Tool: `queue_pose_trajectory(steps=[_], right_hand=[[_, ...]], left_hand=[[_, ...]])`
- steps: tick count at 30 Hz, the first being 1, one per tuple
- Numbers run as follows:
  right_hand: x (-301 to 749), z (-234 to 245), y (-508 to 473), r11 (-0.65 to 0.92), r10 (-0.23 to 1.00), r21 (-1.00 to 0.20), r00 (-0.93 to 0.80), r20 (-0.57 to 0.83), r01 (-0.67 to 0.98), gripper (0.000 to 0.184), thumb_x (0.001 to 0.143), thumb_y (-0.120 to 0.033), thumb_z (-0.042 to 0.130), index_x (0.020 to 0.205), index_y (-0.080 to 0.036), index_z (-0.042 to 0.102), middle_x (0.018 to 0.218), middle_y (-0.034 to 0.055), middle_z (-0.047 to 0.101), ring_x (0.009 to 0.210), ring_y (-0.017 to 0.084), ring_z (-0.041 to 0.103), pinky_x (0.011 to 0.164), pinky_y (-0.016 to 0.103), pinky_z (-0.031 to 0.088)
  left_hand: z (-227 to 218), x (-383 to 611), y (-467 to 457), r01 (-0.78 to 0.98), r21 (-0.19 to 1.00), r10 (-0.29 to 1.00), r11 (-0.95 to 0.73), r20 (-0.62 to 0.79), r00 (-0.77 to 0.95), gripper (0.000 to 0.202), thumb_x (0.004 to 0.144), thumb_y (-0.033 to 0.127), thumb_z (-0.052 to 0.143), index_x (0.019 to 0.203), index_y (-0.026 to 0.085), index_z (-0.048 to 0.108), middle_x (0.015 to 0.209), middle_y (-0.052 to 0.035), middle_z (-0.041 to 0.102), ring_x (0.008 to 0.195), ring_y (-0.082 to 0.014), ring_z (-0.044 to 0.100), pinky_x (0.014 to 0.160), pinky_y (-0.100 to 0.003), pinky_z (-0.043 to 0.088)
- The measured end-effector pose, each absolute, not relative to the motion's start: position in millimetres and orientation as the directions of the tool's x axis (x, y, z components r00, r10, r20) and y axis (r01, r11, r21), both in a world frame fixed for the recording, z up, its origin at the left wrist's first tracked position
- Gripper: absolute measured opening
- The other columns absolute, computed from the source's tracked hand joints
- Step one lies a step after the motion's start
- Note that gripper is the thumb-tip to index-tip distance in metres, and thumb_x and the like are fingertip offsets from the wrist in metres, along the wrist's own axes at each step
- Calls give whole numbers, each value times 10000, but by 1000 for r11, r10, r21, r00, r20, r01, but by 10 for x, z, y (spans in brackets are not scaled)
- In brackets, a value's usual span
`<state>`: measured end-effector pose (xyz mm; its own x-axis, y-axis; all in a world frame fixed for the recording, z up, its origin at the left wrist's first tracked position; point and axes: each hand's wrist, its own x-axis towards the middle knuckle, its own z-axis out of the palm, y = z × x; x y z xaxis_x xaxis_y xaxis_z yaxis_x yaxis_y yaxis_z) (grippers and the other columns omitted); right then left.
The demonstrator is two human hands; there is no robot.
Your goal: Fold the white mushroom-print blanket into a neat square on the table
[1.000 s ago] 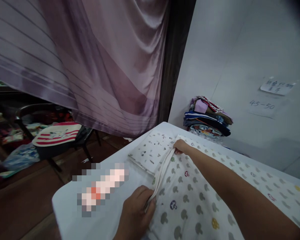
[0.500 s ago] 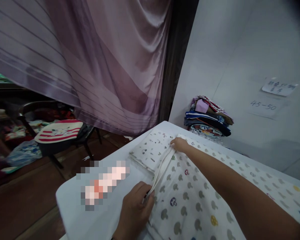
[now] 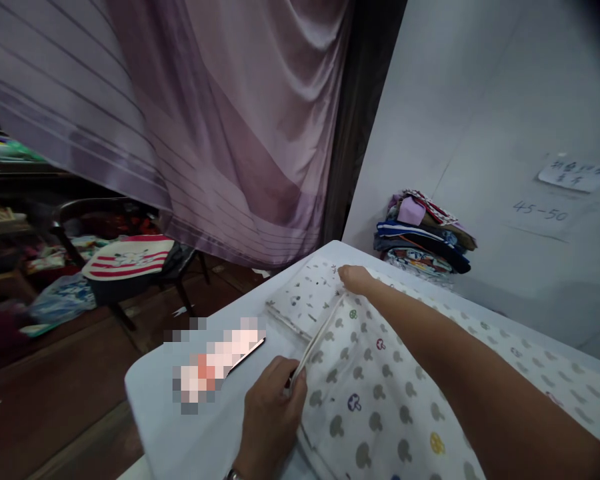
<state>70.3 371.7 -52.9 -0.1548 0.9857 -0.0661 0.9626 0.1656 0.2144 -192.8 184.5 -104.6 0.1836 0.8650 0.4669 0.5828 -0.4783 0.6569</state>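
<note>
A white cloth [image 3: 375, 380] printed with grey, purple, red and yellow mushroom-like shapes stretches across the table. My left hand [image 3: 274, 400] pinches its hemmed edge near the front. Farther back, my right hand [image 3: 354, 280] grips the same edge at its far corner, and the edge runs taut between the two hands. Beneath and behind the raised edge lies a folded white cloth [image 3: 300, 297] with small dark prints. More of the mushroom-printed fabric spreads to the right, under and beyond my right arm.
The white table [image 3: 170, 437] has a blurred-out, phone-like object [image 3: 220, 365] at its left. A pile of folded clothes [image 3: 425, 230] stands by the wall. A purple curtain [image 3: 250, 133] hangs behind. Left of the table is a chair [image 3: 125, 287] with a striped cloth.
The edge between my hands has drawn straighter, its hem now a single narrow line. My right hand has shifted slightly toward the far corner. The view has turned a little left.
</note>
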Motion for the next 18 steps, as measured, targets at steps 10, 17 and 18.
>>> queue_pose_trajectory(steps=[10,17,18], right_hand=[[789,-448,3650,215,943,131,-171,-285,968,330,637,-83,589,909,-240,694,1046,30,654,915,199,593,677,221,432],[799,-451,3552,180,969,111,-156,-192,977,203,687,-119,580,838,-207,682,987,65,658,892,223,592,676,254,423],[795,-455,3555,167,977,106,-151,-148,980,208,723,-140,552,881,-207,670,1021,72,646,919,227,582,698,264,421]], left_hand=[[-1012,-1918,1827,566,641,849,-518,465,251,129,836,275,482,750,205,548,671,17,535,590,-103,505,551,-211,387],[-1020,-1916,1831,570,636,848,-520,465,254,138,833,271,476,741,201,553,661,20,536,577,-97,500,543,-206,377],[-1021,-1916,1834,577,639,854,-509,462,241,142,835,277,473,745,202,554,664,20,539,579,-99,501,543,-206,378]])
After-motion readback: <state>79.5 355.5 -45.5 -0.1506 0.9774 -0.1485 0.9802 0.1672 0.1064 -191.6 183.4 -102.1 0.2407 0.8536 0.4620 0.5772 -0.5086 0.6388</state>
